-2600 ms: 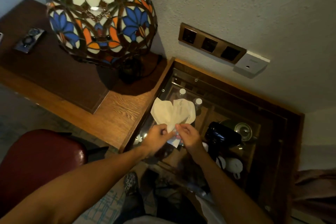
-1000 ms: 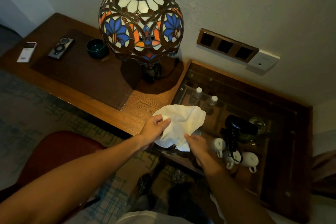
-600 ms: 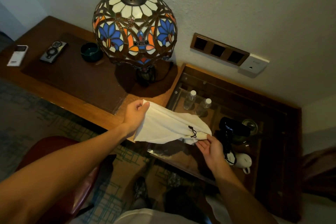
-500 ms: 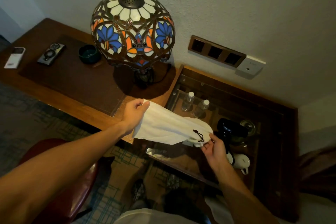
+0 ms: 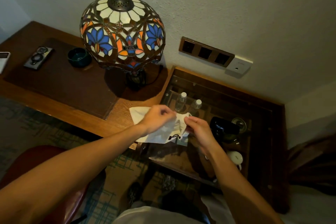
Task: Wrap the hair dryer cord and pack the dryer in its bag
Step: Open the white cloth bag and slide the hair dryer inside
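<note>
A cream cloth drawstring bag (image 5: 160, 133) with a black cord hangs in front of me over the desk's corner. My left hand (image 5: 156, 118) pinches its upper edge. My right hand (image 5: 197, 126) pinches the same edge close by, so the two hands almost touch. The black hair dryer (image 5: 224, 127) stands on the glass-topped side table (image 5: 261, 114), just right of my right hand and apart from it. Its cord is hidden behind my right hand and forearm.
A stained-glass lamp (image 5: 122, 29) stands on the wooden desk (image 5: 72, 114) to the left. Two water bottles (image 5: 181, 101), a kettle (image 5: 239, 124) and a white cup (image 5: 235, 157) sit under the glass. A red chair (image 5: 36, 156) is at lower left. Wall sockets (image 5: 205, 52) are above.
My left hand slid right along the bag from its far corner and now meets my right hand at the upper edge. The bag went from stretched out to bunched between both hands.
</note>
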